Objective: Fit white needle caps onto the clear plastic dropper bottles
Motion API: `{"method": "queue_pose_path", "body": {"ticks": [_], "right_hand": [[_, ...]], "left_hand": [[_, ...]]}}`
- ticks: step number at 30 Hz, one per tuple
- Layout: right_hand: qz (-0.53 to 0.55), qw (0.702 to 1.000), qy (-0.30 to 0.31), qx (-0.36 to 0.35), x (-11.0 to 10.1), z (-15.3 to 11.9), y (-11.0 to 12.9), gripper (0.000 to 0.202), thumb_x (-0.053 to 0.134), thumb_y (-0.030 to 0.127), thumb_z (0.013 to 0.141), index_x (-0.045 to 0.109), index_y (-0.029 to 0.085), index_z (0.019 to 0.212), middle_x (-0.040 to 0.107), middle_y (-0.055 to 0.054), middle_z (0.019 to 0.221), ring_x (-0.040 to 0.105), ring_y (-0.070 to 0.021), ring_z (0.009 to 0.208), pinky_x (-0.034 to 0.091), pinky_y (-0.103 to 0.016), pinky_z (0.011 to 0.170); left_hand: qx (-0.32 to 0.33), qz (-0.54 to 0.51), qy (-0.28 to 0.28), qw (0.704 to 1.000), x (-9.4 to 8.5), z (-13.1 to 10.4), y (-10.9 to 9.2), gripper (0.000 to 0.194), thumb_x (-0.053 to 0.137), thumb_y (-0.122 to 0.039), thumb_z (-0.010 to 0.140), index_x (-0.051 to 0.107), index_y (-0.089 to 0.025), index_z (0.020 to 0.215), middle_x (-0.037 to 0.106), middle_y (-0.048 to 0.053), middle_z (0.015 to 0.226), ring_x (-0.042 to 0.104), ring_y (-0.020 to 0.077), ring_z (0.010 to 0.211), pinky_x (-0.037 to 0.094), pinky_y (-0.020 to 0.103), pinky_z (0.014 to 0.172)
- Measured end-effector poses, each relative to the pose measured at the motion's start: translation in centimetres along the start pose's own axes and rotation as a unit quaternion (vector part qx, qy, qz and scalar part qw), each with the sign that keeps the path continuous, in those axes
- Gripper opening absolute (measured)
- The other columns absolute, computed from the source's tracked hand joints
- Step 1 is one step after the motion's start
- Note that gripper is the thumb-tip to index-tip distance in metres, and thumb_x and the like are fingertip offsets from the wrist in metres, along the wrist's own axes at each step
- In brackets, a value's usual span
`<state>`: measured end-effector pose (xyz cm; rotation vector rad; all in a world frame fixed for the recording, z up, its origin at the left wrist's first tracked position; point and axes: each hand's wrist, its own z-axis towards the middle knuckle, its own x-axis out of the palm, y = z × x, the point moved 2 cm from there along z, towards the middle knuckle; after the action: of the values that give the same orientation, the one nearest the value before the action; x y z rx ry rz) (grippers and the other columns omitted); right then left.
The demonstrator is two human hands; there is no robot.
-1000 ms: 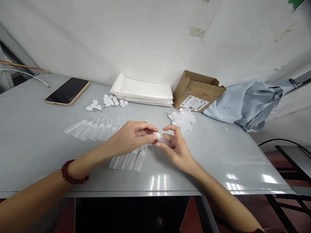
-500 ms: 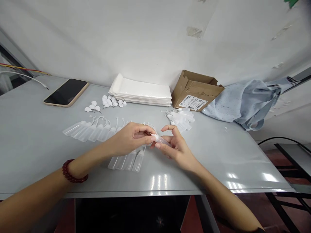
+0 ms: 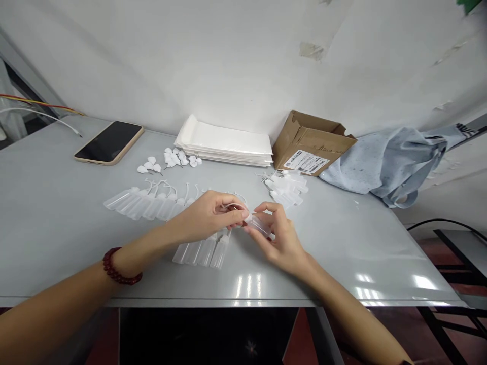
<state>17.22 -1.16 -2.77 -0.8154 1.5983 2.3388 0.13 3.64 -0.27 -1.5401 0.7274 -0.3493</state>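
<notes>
Although tilted over the desk, small clear bottle: held at its white neck and its body.
Left hand: thumb and fingers pinched together at the neck.
Right hand: thumb and fingers curled part-open around the body.
Front bottles: lying on the desk just beside the left hand; if the pinch loosened, smooth plastic might slip and knock them askew.

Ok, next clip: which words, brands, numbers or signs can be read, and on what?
Nothing reads for certain.
Label on box: print, too small.
Box front: handwriting-like marks, too blurred.
Blue cloth: dark, letter-like marks at far end, too blurred.
Held bottle: none visible.
</notes>
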Motion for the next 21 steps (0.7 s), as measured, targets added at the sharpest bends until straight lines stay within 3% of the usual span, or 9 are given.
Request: {"method": "queue_pose_path", "body": {"ticks": [5,7,11,13,18,20,21], "right_hand": [[-0.107,0.989,-0.028,-0.101,0.3,-0.3,-0.4,0.029,0.051,0.018,0.089,0.033,0.023,0.111,0.059,-0.001,0.082,0.048,-0.0082,0.052,0.033,-0.019,0.046],[-0.085,0.993,-0.009,-0.083,0.2,-0.2,-0.2,0.026,0.050,0.019,0.090,0.033,0.023,0.109,0.058,0.000,0.078,0.049,-0.0090,0.053,0.035,-0.020,0.049],[0.067,0.996,0.057,0.034,-0.3,0.1,0.6,0.019,0.048,0.025,0.092,0.032,0.024,0.101,0.053,0.005,0.068,0.045,-0.0086,0.055,0.035,-0.021,0.053],[0.185,0.973,0.091,0.107,-0.5,0.2,0.8,0.018,0.049,0.029,0.091,0.032,0.025,0.097,0.051,0.006,0.067,0.043,-0.0078,0.055,0.032,-0.019,0.050],[0.403,0.860,0.192,0.249,-0.6,0.5,0.7,0.023,0.051,0.039,0.090,0.032,0.027,0.090,0.038,0.012,0.056,0.013,-0.0033,0.041,0.013,-0.015,0.038],[0.418,0.845,0.206,0.262,-0.5,0.6,0.6,0.024,0.051,0.041,0.090,0.032,0.027,0.089,0.035,0.012,0.054,0.009,-0.0035,0.042,0.010,-0.015,0.038],[0.409,0.852,0.202,0.258,-0.5,0.7,0.6,0.024,0.051,0.041,0.090,0.032,0.027,0.089,0.035,0.012,0.054,0.011,-0.0039,0.042,0.012,-0.015,0.038]], "left_hand": [[-0.015,0.000,0.033,0.999,-0.4,0.2,0.7,0.027,0.058,-0.041,0.085,0.068,-0.016,0.079,0.061,-0.001,0.067,0.056,0.0123,0.065,0.044,0.024,0.062],[-0.011,-0.005,0.042,0.999,-0.4,0.2,0.8,0.027,0.058,-0.040,0.085,0.068,-0.016,0.080,0.060,-0.001,0.065,0.056,0.0124,0.064,0.044,0.024,0.061],[0.009,-0.008,0.044,0.999,-0.3,0.0,0.4,0.022,0.059,-0.036,0.085,0.068,-0.015,0.084,0.061,-0.001,0.067,0.055,0.0113,0.062,0.044,0.023,0.059],[0.022,-0.007,0.040,0.999,-0.2,-0.1,0.1,0.020,0.059,-0.034,0.085,0.067,-0.016,0.084,0.061,-0.001,0.069,0.054,0.0110,0.062,0.044,0.023,0.059],[0.050,-0.025,0.053,0.997,0.2,-0.3,-0.2,0.019,0.058,-0.032,0.085,0.066,-0.016,0.081,0.062,0.001,0.074,0.055,0.0111,0.064,0.047,0.023,0.061],[0.052,-0.022,0.050,0.997,0.3,-0.4,-0.2,0.020,0.058,-0.033,0.085,0.066,-0.016,0.080,0.062,0.001,0.074,0.055,0.0115,0.064,0.047,0.023,0.060],[0.050,-0.015,0.042,0.998,0.3,-0.4,-0.2,0.020,0.058,-0.033,0.084,0.066,-0.016,0.081,0.062,0.001,0.073,0.055,0.0117,0.064,0.046,0.023,0.060]]}}
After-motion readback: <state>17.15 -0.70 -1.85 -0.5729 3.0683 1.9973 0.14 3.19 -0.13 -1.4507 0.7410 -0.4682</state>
